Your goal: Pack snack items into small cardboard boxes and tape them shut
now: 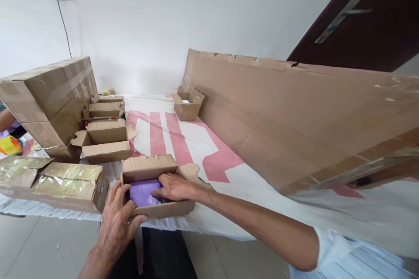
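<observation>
An open cardboard box (163, 212) sits at the table's near edge, its flaps folded outward. Inside it lies a purple plastic-wrapped packet (142, 194). My left hand (118, 213) grips the box's left end, fingers over the rim and thumb along the front wall. From the right, my right hand (173, 186) reaches into the box. Its thumb and curled fingers are on the purple packet, and the fingertips are partly hidden.
Behind stand open boxes, the nearest an open carton (106, 150). Taped cartons (55, 96) are stacked at left, with a long taped box (68, 183) in front. A small open box (187, 111) stands beside a large cardboard sheet (294, 122). A yellow tape roll (9, 144) lies far left.
</observation>
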